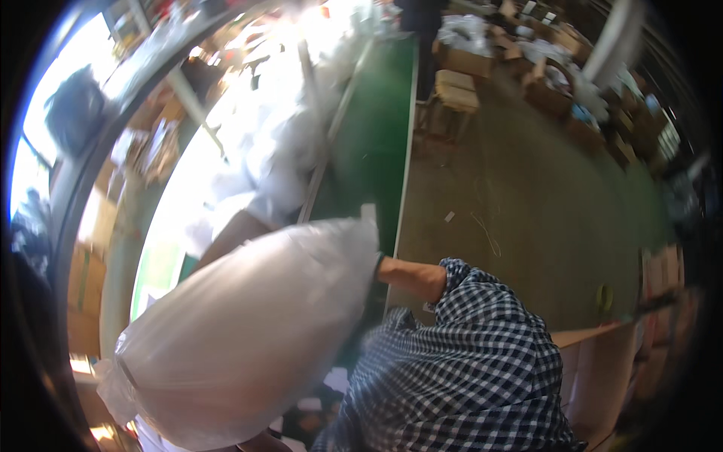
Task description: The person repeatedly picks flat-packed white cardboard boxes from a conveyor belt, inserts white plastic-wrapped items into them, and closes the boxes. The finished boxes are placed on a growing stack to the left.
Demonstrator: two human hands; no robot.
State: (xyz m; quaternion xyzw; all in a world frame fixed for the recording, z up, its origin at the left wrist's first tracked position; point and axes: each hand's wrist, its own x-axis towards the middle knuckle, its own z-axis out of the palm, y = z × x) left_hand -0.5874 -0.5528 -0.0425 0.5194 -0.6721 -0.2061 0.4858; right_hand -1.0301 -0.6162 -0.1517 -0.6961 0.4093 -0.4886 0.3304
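A large, stuffed, translucent white plastic bag lies at a slant before me, across the green-topped worktable. Its gathered end points to the lower left. My right forearm, in a black-and-white checked sleeve, reaches to the bag's upper right end. The bag hides the fingers of my right hand, so their grip cannot be seen. My left hand is not in view. A small white tag stands out at the bag's upper tip. White papers show below the bag.
Several pale plastic bags are heaped left of the green strip, partly washed out by glare. A wooden stool stands beyond the table's right edge. Open cartons fill the upper right. A yellow tape roll and cartons are at the right.
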